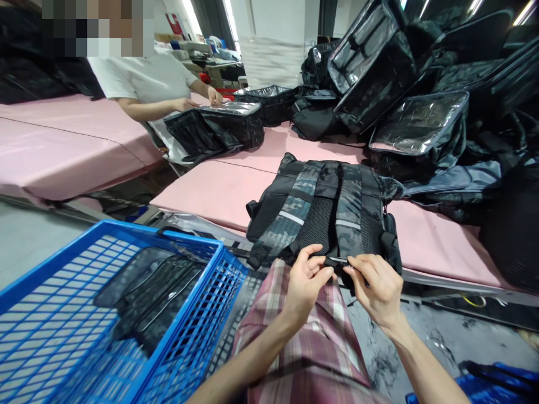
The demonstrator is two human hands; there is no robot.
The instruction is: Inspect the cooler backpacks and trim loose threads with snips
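Observation:
A dark camouflage backpack (pixel 320 207) lies on the pink table with its shoulder straps and mesh back panel facing up. At its near edge, my left hand (pixel 309 278) has thumb and fingers pinched on one end of a short black strap (pixel 337 261). My right hand (pixel 377 286) grips the other end, its fingertips closed on the strap a little to the right. A pale strip shows along the strap between the two hands. Whether a buckle sits under my fingers is hidden.
A blue plastic crate (pixel 185 325) with dark camouflage pieces inside stands at the left. Silver-lined bags (pixel 421 123) pile up on the right of the pink table (pixel 202 191). Across it, a person in a white shirt (pixel 147 78) handles another bag (pixel 236 126).

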